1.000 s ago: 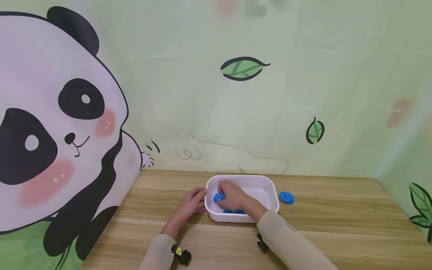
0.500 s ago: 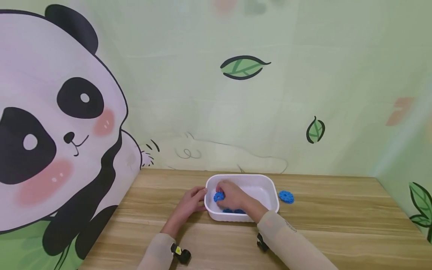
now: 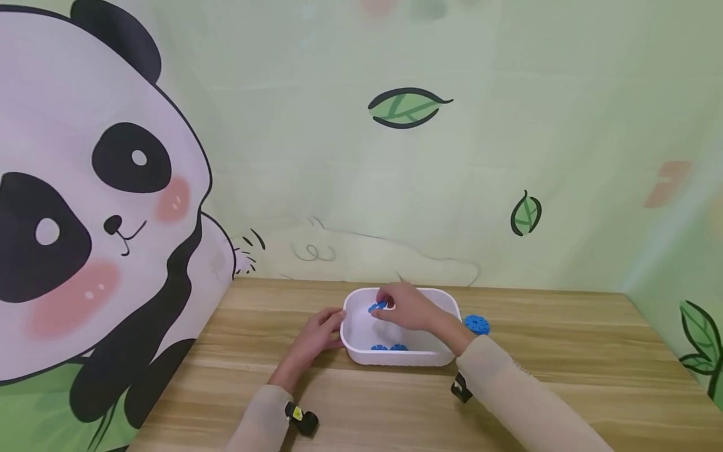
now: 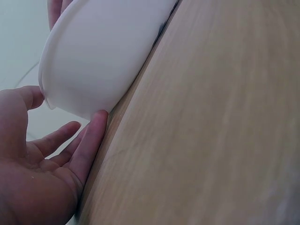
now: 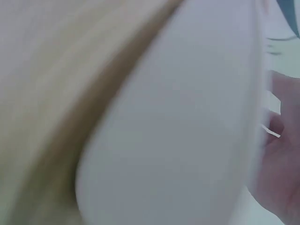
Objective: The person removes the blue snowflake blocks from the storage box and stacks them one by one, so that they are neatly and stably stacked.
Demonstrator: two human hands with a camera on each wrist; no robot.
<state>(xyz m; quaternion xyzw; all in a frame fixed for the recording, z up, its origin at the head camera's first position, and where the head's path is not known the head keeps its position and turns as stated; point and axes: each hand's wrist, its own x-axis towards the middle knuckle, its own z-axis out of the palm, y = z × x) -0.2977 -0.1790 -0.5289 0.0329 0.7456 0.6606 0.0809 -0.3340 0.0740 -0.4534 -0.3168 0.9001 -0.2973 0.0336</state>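
Note:
My left hand [image 3: 319, 333] rests against the left end of a white plastic bin [image 3: 402, 358]. In the left wrist view its thumb touches the rim and a fairly straight finger [image 4: 91, 140] touches the lower wall. Inside the bin, toward its back, my right hand [image 3: 411, 307] pinches a blue snowflake building disc [image 3: 376, 306], tilted nearly edge-on. Below that hand, two more blue discs [image 3: 398, 347] lie near the bin's front wall. In the right wrist view my right hand [image 5: 283, 159] is partly hidden behind the bin wall, and its disc is out of sight.
One or more blue discs [image 3: 477, 324] lie on the wooden table [image 3: 384, 408] just right of the bin, close to my right forearm. A printed backdrop [image 3: 294, 157] with a panda and leaves rises behind the table.
My right hand has moved up and to the right with the blue disc, which has turned from face-on to nearly edge-on. My left hand stays against the bin.

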